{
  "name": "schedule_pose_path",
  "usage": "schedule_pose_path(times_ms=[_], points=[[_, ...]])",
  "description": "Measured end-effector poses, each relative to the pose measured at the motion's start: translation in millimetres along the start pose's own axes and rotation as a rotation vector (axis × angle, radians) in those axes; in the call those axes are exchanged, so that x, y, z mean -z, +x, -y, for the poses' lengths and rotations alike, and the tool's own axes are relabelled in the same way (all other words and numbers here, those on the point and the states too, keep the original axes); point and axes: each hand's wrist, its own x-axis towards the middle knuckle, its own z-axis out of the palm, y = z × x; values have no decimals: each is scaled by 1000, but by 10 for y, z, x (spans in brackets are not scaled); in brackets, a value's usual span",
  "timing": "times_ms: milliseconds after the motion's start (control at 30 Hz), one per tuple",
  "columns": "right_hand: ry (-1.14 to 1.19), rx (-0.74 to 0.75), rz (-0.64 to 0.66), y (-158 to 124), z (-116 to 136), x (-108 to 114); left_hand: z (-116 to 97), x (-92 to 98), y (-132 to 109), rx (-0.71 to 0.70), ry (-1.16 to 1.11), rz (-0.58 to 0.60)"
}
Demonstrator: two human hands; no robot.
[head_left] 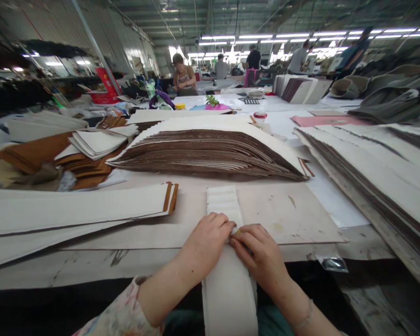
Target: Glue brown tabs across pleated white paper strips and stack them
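A long white padded strip [230, 289] runs from the table edge toward me and hangs over my lap. Its far end [222, 198], marked with crosswise ridges, lies on the pale board [283, 214]. My left hand [212, 238] rests across the strip with its fingers closed at the right side. Close against it, my right hand [261, 247] is closed in a pinch at that same edge. A small yellowish bit [235, 229] shows between the fingertips; what it is I cannot make out.
Behind the board lies a tall stack of brown-and-white panels [203, 151]. Long white strips with brown ends [80, 207] lie to the left, and layered white panels [374, 172] to the right. A clear packet [332, 263] hangs at the table edge. A person [184, 77] works across the table.
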Motion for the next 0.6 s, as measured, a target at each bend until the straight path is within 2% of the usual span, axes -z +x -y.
schedule_pose_path(times_ms=[167,400,500,600], points=[[-4,2,-3,2,-11,-5,-14,-7,-1,-21,50,4],[5,-8,-24,14,7,-2,-60,-3,13,-51,238,93],[23,-55,1,11,8,0,-40,37,-4,-30,177,86],[-5,-93,16,7,10,3,22,94,-32,37,17,52]])
